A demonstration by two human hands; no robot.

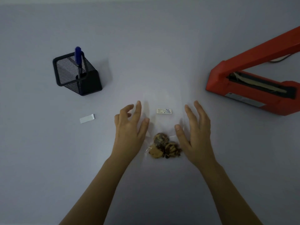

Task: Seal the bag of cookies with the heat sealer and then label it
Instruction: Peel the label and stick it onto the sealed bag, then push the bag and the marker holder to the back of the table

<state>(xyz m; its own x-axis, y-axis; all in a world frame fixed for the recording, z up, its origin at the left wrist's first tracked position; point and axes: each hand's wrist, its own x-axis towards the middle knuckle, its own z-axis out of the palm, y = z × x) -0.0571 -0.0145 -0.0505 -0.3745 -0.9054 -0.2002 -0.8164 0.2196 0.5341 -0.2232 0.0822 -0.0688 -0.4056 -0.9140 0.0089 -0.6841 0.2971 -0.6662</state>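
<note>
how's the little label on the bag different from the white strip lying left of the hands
The label carries printed lines and blue handwriting; the white strip looks blank. The label sits level on the clear bag; the white strip lies tilted on the bare table, one end folded. Both are small pale rectangles.

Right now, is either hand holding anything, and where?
Nothing is held: the left hand and right hand are open, one on each side of the bag.
</note>
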